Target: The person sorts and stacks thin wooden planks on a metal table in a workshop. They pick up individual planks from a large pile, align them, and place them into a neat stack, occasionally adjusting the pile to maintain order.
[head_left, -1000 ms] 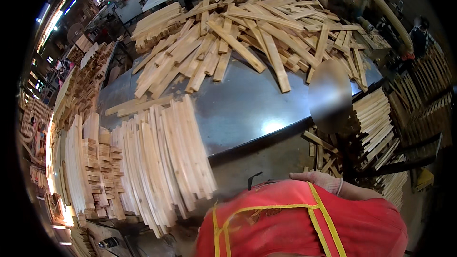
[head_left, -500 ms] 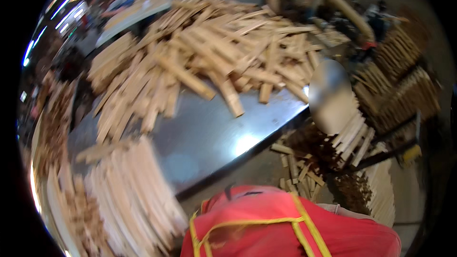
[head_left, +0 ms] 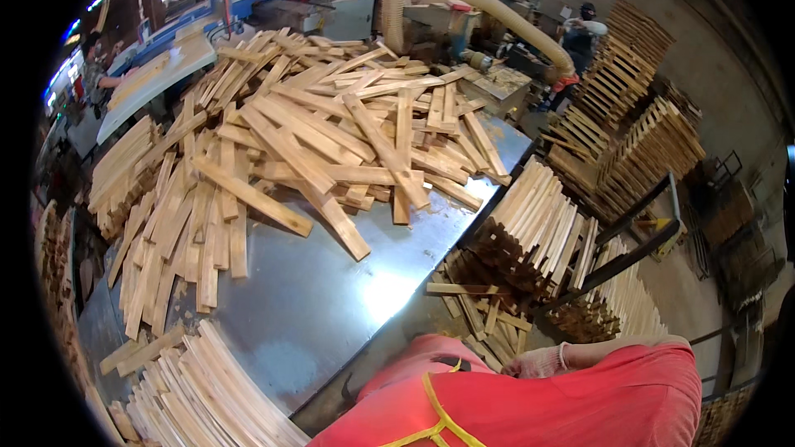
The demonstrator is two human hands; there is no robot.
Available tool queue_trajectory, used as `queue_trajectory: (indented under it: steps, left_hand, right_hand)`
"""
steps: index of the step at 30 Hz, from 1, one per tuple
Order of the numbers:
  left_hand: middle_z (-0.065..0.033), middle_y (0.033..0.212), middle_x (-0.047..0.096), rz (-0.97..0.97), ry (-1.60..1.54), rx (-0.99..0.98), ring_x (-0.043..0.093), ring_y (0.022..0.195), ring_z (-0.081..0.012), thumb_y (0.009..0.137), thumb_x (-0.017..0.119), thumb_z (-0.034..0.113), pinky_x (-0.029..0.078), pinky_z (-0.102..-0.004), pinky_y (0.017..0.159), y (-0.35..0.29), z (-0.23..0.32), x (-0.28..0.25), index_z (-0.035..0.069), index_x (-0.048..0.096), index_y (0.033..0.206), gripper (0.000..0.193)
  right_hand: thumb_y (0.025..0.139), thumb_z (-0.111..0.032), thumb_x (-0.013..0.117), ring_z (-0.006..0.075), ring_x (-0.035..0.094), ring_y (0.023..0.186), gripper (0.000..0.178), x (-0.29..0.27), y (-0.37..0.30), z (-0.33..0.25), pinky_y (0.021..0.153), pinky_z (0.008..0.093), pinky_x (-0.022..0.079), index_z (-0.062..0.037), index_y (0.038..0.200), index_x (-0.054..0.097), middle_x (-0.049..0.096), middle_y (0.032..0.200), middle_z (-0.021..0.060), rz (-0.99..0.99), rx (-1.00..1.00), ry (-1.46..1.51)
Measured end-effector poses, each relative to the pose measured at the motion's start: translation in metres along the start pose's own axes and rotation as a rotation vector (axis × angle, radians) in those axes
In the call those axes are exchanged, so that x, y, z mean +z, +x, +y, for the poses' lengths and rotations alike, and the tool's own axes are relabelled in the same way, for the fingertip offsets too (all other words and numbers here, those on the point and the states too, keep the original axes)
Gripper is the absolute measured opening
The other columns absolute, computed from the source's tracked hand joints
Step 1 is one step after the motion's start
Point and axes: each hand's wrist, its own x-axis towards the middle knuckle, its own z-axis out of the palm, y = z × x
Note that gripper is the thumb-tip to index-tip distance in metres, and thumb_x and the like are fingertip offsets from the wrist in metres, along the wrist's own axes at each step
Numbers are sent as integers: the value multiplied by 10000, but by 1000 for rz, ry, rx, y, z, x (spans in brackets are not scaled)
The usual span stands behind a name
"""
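My right hand (head_left: 540, 362) wears a pale knitted glove and hangs low beside the red clothing on my body. The cloth partly covers it, and its fingers are too small and hidden to read. No held thing shows by it; it is nearest to loose wooden strips (head_left: 494, 323) lying below the table edge. My left hand is out of view. Ahead, a large jumbled heap of wooden slats (head_left: 315, 132) covers the far part of a shiny metal table (head_left: 290, 298). A neat row of slats (head_left: 207, 389) stands at the table's near left.
Stacked slats (head_left: 538, 215) sit right of the table behind a dark metal bar (head_left: 629, 257). Tall wood stacks (head_left: 613, 74) rise farther right. A thick hose (head_left: 513, 21) arches over machinery at the back. One person (head_left: 580, 37) stands there, another person (head_left: 95, 66) at far left.
My view has swung to the right, so the table and heap sit farther left. The right glove shows more, where earlier mainly its cuff appeared. The picture is sharper.
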Motion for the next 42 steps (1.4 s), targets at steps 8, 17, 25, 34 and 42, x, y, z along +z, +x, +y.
queue_trajectory:
  steps: [8,17,25,34,42]
  left_hand:
    - [-64,994,706,148,-96,-185,667,949,-203,924,716,149,529,-352,839,-16,-9,-12,55,704,1173,266]
    - [-61,1025,724,358,-236,-434,679,981,-193,925,729,148,539,-341,870,-17,26,1,56,710,1203,294]
    - [-59,1052,740,412,-736,-369,690,1009,-184,926,739,147,548,-331,898,28,70,1,56,715,1230,318]
    - [-69,1140,725,267,-869,-183,675,1044,-171,1013,696,179,531,-333,976,93,80,27,21,704,1246,282]
    - [-24,1169,681,378,-952,-31,611,1027,-107,1059,687,285,501,-284,944,38,66,-51,2,548,1509,550]
  right_hand:
    - [949,-183,765,165,707,1029,467,-112,26,-84,898,302,563,22,1360,684,777,1220,104,-333,-10,127]
    - [929,-67,782,151,686,1003,166,-312,105,-186,870,320,542,15,1073,779,752,1042,73,-183,-274,114]
    - [818,-239,825,399,639,1242,736,-484,251,-303,1063,454,528,-46,1473,551,659,1302,244,1016,-507,-567]
    - [807,-185,743,346,636,1268,904,-356,278,-325,1086,398,510,67,1595,376,624,1422,239,539,-647,-127]
    - [816,-217,758,388,649,1216,706,-165,321,-393,1128,519,515,96,1409,540,676,1282,235,-821,-776,1164]
